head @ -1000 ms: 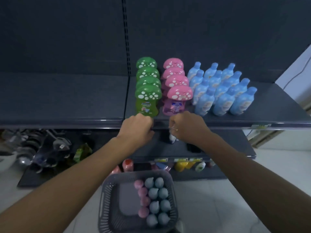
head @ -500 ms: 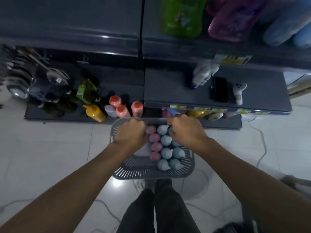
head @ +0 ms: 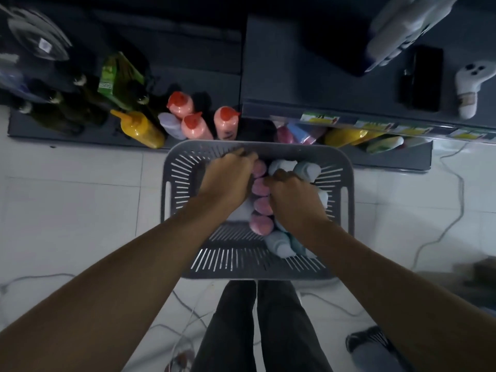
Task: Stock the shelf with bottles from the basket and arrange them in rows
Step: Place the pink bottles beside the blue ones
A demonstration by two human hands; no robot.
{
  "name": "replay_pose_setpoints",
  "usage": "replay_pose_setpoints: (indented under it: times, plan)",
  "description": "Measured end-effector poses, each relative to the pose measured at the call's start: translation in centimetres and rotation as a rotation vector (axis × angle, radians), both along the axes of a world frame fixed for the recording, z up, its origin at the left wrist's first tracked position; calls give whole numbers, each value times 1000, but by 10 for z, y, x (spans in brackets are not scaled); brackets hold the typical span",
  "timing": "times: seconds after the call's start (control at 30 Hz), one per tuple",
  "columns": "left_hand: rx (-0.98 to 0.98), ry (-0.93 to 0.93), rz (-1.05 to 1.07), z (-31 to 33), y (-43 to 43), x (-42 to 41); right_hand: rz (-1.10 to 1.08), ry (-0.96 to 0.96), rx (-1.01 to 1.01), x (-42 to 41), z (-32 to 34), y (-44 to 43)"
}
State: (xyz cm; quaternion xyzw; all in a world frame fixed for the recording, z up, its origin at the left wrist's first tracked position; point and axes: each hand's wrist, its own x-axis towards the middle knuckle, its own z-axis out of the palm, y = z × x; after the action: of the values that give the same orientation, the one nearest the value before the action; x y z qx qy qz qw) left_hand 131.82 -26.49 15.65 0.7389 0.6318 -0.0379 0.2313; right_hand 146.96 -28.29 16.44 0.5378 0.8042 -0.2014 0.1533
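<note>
No text, brand or number can be read anywhere. Print is seen on the green pack (head: 118,79) at the left, but it is too blurred to be made out. Coloured price strips (head: 319,120) are fixed along the front edge of the lower shelf (head: 322,84); their figures are illegible. A small sticker (head: 43,44) on the glass lid and a label on the white controller (head: 467,99) are likewise unreadable.
</note>
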Motion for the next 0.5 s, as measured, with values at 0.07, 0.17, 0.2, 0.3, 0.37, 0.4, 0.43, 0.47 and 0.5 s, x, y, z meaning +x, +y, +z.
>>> replay_pose_setpoints:
  times: [0.07, 0.17, 0.2, 0.3, 0.37, 0.4, 0.43, 0.47, 0.5]
  plan:
    - [-2, -38, -6, -13, 2, 3, 17, 2, 12, -2, -13, -1]
    - [14, -60, -26, -28, 1, 6, 43, 14, 9, -1, -28, -1]
    - [15, -63, -33, -31, 1, 7, 40, 22, -1, 0, -31, -1]
    - [29, -76, -44, -36, 2, 6, 36, 47, -19, 2, -39, 0]
    - [37, -68, -47, -39, 4, 7, 49, 46, -10, 3, -44, 1]
    - [43, -66, -46, -40, 5, 8, 51, 54, 1, 3, -47, 0]
    - [50, -64, -43, -41, 6, 9, 47, 67, 12, 4, -49, 0]
    - [59, -60, -37, -42, 7, 10, 43, 78, 21, 5, -51, -1]
    - [69, -56, -31, -43, 8, 12, 46, 82, 32, 6, -53, -1]
